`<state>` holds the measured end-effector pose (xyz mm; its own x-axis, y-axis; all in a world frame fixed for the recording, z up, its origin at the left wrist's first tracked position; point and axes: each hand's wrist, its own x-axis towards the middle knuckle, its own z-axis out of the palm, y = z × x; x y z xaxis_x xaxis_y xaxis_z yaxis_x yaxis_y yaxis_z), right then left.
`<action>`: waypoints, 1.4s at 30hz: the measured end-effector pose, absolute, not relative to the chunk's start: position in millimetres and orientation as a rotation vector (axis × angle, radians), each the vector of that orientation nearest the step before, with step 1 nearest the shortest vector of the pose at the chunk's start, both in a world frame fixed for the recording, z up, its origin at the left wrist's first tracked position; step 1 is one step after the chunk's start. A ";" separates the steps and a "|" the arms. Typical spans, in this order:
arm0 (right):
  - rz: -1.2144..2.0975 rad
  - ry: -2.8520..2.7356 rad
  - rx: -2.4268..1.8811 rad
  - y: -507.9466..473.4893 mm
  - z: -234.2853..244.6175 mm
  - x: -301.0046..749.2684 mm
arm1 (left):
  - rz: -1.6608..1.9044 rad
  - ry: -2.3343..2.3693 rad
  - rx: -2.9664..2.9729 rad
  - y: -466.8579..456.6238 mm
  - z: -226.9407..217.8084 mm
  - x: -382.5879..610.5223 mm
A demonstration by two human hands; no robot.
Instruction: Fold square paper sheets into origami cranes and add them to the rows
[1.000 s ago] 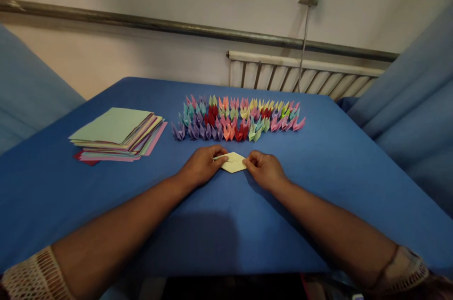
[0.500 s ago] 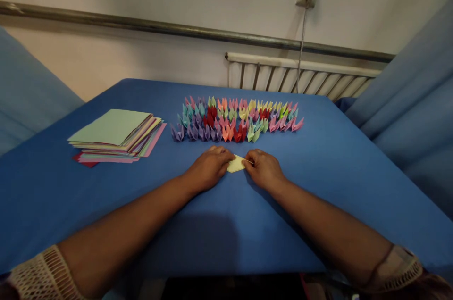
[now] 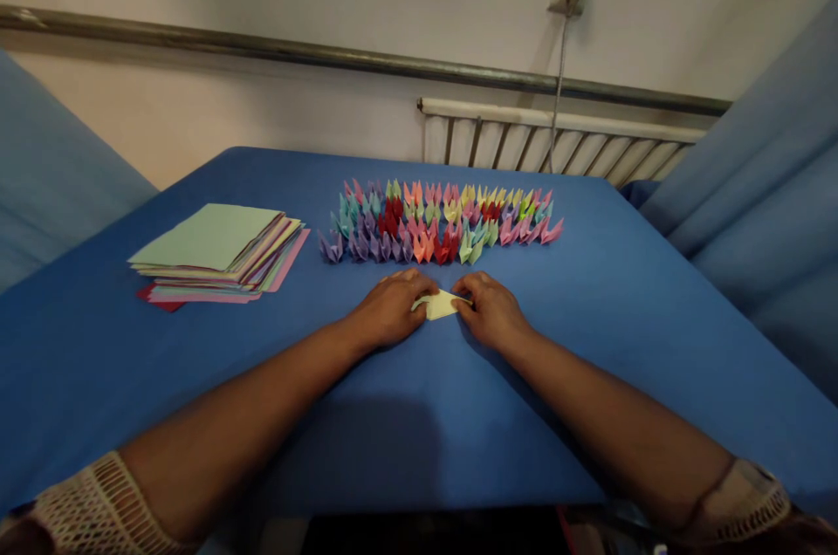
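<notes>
A small folded piece of pale yellow paper (image 3: 441,304) lies on the blue table cover between my hands. My left hand (image 3: 396,307) grips its left end, thumb below and fingers curled above, and a flap there curves up a little. The right end is pinched by my right hand (image 3: 492,311), with the fingertips bent over it. Just beyond my hands stand several rows of folded paper cranes (image 3: 447,243) in purple, blue, red, pink, green and yellow.
To the left sits a stack of coloured paper sheets (image 3: 202,239), pale green on top. The blue-covered table (image 3: 419,415) ends at a wall with a metal rail (image 3: 327,54) and a white radiator (image 3: 497,114). Blue curtains (image 3: 779,154) hang at both sides.
The left end of the yellow paper now shows a curved flap at my left thumb, and more of the paper is visible. Both hands remain nearly in place.
</notes>
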<state>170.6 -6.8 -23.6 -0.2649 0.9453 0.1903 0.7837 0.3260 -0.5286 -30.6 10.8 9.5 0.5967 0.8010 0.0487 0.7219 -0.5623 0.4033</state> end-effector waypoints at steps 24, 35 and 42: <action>0.610 -2.040 -1.427 -10.0 -26.0 162.9 | 0.460 1.244 2.449 8.2 5.7 -39.8; 0.540 -2.121 -1.509 -18.8 -17.1 160.2 | 0.526 1.156 2.420 5.5 5.5 -41.6; 0.551 -2.103 -1.481 -16.1 -22.2 162.2 | 0.507 1.130 2.435 7.9 -1.8 -44.6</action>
